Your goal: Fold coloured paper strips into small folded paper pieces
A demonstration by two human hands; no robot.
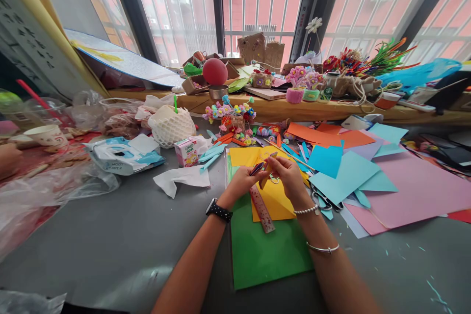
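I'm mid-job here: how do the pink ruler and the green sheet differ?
Color: the ruler is patterned pink; the green sheet is plain green.
Size: the ruler is a narrow strip, the green sheet far broader.
Layer: the ruler lies over the yellow paper; the green sheet lies under it.
Angle: the ruler slants; the green sheet sits nearly square to the person.
Shared: both have straight edges.

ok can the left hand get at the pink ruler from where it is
Probably yes: the pink ruler lies close to the left hand, with nothing over its near end, though the hand may need to let go of the small pieces first.
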